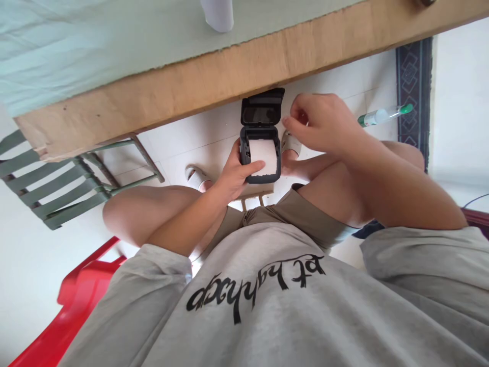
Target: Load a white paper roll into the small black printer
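My left hand (239, 171) grips a small black label printer (263, 179) from its left side, low between my knees. The thumb lies across the white paper roll (263, 153) inside it. Hinged open, the printer's lid (262, 108) points away from me towards the table edge. My right hand (319, 120) hovers just right of the lid, apart from it. Its fingers are curled in, the thumb close to the index finger, and nothing shows in them.
A wooden table edge (206, 76) with a pale green cloth (95, 46) runs above the printer. A white object (218, 12) stands on the cloth. On the floor are a plastic bottle (384, 116), a green slatted chair (57, 178) and a red plastic chair (87, 285).
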`<act>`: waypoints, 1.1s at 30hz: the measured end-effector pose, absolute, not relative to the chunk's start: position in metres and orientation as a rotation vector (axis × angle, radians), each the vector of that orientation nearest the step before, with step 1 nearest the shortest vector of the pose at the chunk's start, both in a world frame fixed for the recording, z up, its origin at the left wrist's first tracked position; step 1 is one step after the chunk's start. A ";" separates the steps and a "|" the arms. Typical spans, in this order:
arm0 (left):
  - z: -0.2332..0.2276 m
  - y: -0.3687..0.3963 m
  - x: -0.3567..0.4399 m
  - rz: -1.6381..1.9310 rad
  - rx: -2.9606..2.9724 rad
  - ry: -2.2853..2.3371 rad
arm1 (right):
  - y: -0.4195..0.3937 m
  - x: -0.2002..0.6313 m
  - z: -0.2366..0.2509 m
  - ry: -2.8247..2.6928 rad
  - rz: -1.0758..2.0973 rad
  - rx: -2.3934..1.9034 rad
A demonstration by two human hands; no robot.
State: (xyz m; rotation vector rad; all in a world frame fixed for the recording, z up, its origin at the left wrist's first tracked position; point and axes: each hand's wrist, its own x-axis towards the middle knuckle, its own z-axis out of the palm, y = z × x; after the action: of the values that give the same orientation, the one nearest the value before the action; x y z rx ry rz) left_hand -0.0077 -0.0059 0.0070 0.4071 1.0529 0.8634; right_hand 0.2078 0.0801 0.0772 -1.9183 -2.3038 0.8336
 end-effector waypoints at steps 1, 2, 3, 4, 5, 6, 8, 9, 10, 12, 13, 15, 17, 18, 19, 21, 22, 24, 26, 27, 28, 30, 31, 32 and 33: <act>0.007 -0.006 -0.008 0.862 0.419 1.038 | 0.083 0.212 0.076 -2.272 0.834 -1.952; 0.007 -0.005 -0.009 0.856 0.430 1.021 | 0.085 0.216 0.074 -2.241 0.862 -1.933; 0.008 -0.005 -0.009 0.845 0.439 1.007 | 0.086 0.218 0.073 -2.208 0.910 -1.876; 0.008 -0.005 -0.009 0.831 0.442 0.995 | 0.086 0.218 0.072 -2.180 0.979 -1.801; 0.009 -0.005 -0.009 0.816 0.441 0.987 | 0.085 0.218 0.072 -2.158 1.059 -1.731; 0.009 -0.005 -0.009 0.803 0.435 0.982 | 0.085 0.217 0.072 -2.141 1.132 -1.683; 0.008 -0.006 -0.008 0.798 0.423 0.975 | 0.083 0.213 0.075 -2.100 1.235 -1.643; 0.007 -0.007 -0.008 0.803 0.420 0.972 | 0.082 0.212 0.076 -2.079 1.276 -1.628; 0.006 -0.008 -0.009 0.807 0.423 0.967 | 0.082 0.211 0.077 -2.057 1.307 -1.605; 0.004 -0.009 -0.009 0.818 0.439 0.956 | 0.081 0.210 0.078 -2.023 1.324 -1.544; 0.003 -0.009 -0.010 0.822 0.446 0.949 | 0.081 0.210 0.077 -2.018 1.308 -1.518; 0.004 -0.010 -0.011 0.848 0.442 0.931 | 0.080 0.208 0.074 -2.047 1.252 -1.501; 0.007 -0.009 -0.011 0.901 0.393 0.920 | 0.079 0.205 0.070 -2.143 1.247 -1.485; 0.009 -0.009 -0.010 0.925 0.360 0.923 | 0.077 0.203 0.067 -2.201 1.284 -1.462; 0.011 -0.009 -0.010 0.945 0.331 0.931 | 0.076 0.201 0.065 -2.248 1.337 -1.432; 0.013 -0.009 -0.009 0.951 0.307 0.965 | 0.073 0.196 0.061 -2.293 1.447 -1.392; 0.014 -0.009 -0.009 0.942 0.313 0.985 | 0.072 0.194 0.059 -2.298 1.487 -1.404; 0.013 -0.010 -0.010 0.921 0.342 1.019 | 0.072 0.191 0.058 -2.307 1.526 -1.469; 0.013 -0.011 -0.011 0.899 0.362 1.048 | 0.072 0.189 0.058 -2.333 1.516 -1.508; 0.013 -0.011 -0.011 0.894 0.369 1.057 | 0.072 0.189 0.058 -2.339 1.499 -1.501; 0.014 -0.011 -0.012 0.889 0.375 1.062 | 0.072 0.190 0.057 -2.338 1.483 -1.475; 0.016 -0.010 -0.013 0.885 0.388 1.061 | 0.071 0.192 0.056 -2.326 1.459 -1.403; 0.017 -0.010 -0.014 0.887 0.397 1.057 | 0.070 0.193 0.056 -2.321 1.450 -1.368; 0.017 -0.010 -0.015 0.891 0.405 1.053 | 0.069 0.194 0.056 -2.320 1.443 -1.339; 0.018 -0.010 -0.015 0.895 0.411 1.051 | 0.069 0.194 0.056 -2.327 1.434 -1.320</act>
State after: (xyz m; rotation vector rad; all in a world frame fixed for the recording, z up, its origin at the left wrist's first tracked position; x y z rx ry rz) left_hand -0.0149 -0.0099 0.0177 0.4114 1.0508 0.8951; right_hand 0.1938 0.0686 0.0563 -1.3205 -2.3266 1.4344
